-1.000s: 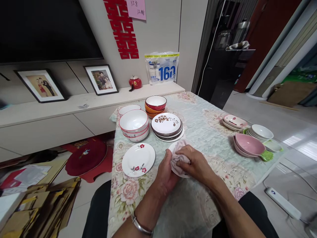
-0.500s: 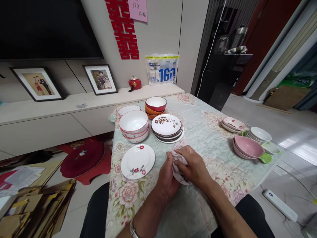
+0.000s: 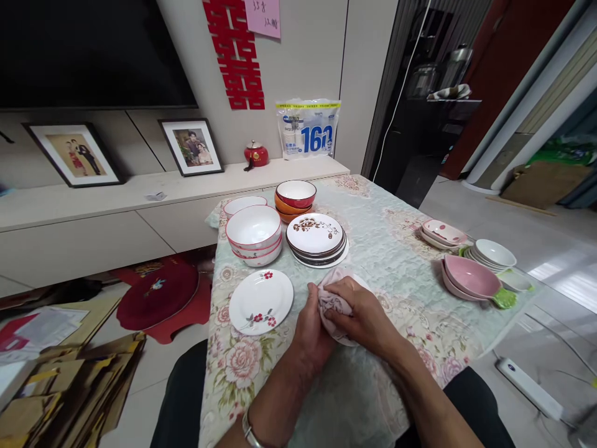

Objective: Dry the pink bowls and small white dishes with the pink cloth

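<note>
My left hand (image 3: 311, 330) is closed on the left edge of a white plate (image 3: 346, 341) held over the near part of the table. My right hand (image 3: 366, 317) grips a crumpled pale pink cloth (image 3: 332, 303) pressed against the plate's face. Cloth and fingers hide most of that plate. To the left, a white plate with red flowers (image 3: 259, 302) lies flat on the tablecloth. Just beyond my hands stands a stack of brown-rimmed plates (image 3: 313, 233), the top one patterned with brown flowers.
Behind the flowered plate are stacked pink-rimmed bowls (image 3: 254, 227), with red and orange bowls (image 3: 295, 198) farther back. Pink dishes (image 3: 471, 277) and small white bowls (image 3: 495, 252) stand near the right edge of the floral tablecloth (image 3: 242, 367). A low cabinet (image 3: 186, 190) runs behind.
The cloth has moved slightly left and bunched up over the plate. More of the plate's far right rim now shows beyond my right hand, and its flower pattern is covered.
</note>
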A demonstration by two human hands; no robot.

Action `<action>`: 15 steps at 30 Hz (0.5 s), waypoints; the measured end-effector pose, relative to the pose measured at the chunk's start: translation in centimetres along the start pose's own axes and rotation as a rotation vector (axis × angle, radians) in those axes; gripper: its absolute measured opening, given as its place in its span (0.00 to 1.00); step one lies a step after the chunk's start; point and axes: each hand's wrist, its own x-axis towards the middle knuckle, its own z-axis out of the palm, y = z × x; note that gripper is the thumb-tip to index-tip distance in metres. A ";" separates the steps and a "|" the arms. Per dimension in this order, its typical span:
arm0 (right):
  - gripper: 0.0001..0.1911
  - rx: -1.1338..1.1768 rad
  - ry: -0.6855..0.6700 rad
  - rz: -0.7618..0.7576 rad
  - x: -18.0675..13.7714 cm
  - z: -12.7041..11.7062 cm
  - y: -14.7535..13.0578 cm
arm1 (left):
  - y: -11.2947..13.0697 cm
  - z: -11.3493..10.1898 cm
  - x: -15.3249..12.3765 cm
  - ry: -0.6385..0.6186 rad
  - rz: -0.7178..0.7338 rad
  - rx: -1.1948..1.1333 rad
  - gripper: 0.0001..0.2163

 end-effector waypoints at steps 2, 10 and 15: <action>0.17 0.010 -0.073 -0.016 -0.2 -0.8 0.3 | 0.2 0.1 0.0 -0.033 0.008 -0.014 0.28; 0.14 -0.234 0.192 0.220 -0.1 -1.1 1.2 | 0.1 0.9 -0.1 -0.035 0.089 -0.029 0.16; 0.14 -0.006 -0.101 -0.020 -0.1 -0.6 -0.8 | 0.8 0.5 -0.1 0.065 -0.001 -0.074 0.14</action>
